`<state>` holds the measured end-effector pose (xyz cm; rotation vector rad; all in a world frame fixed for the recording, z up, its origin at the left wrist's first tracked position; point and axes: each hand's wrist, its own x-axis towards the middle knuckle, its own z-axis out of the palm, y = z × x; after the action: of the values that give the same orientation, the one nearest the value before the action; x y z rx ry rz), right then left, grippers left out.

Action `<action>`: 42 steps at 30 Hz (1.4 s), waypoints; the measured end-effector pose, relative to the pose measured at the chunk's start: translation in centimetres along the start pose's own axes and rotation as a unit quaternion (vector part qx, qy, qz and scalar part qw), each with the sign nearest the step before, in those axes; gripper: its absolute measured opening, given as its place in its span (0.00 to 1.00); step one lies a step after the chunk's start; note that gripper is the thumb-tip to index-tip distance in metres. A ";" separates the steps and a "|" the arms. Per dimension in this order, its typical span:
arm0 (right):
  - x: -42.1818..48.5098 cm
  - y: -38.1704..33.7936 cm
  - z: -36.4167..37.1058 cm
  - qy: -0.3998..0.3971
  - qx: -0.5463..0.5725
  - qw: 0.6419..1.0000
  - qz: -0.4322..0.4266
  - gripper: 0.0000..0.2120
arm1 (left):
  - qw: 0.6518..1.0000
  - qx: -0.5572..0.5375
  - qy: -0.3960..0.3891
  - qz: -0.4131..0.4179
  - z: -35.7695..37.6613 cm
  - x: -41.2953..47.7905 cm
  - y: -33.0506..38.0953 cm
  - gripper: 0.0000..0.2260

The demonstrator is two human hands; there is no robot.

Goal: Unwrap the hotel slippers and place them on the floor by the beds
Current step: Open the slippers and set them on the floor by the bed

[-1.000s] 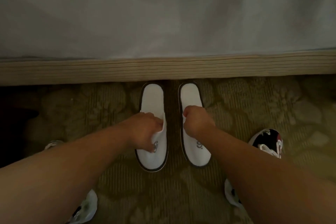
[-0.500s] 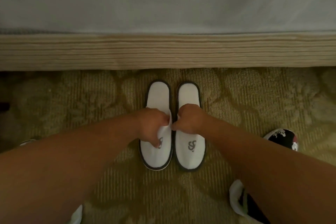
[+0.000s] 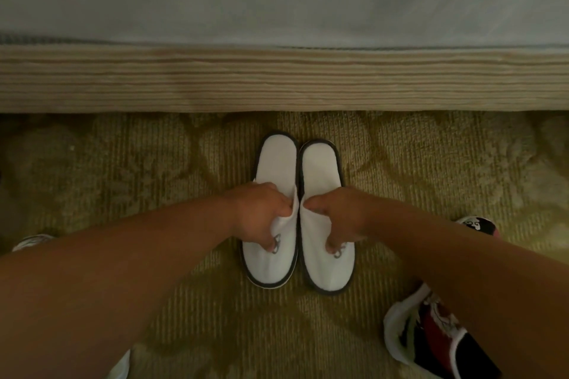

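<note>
Gripping one slipper each: left hand (image 3: pixel 260 212) on left slipper (image 3: pixel 274 163), right hand (image 3: pixel 338 215) on right slipper (image 3: pixel 320 166).

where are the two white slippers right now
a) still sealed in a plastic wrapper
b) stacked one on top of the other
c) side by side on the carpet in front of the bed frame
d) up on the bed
c: the left slipper and the right slipper lie side by side on the patterned carpet, just short of the wooden bed frame, with the left hand and right hand each gripping one's upper.
</note>
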<state>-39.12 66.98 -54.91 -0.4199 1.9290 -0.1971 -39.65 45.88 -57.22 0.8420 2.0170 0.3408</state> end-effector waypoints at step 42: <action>0.7 2.9 0.8 0.134 0.267 0.953 0.060 0.42 | 0.996 -0.092 -0.005 -0.006 -0.1 1.2 0.7 0.21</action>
<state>-39.15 69.43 -56.79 0.0906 2.0555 -0.7062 -39.87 47.24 -57.54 0.7141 1.9462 0.5056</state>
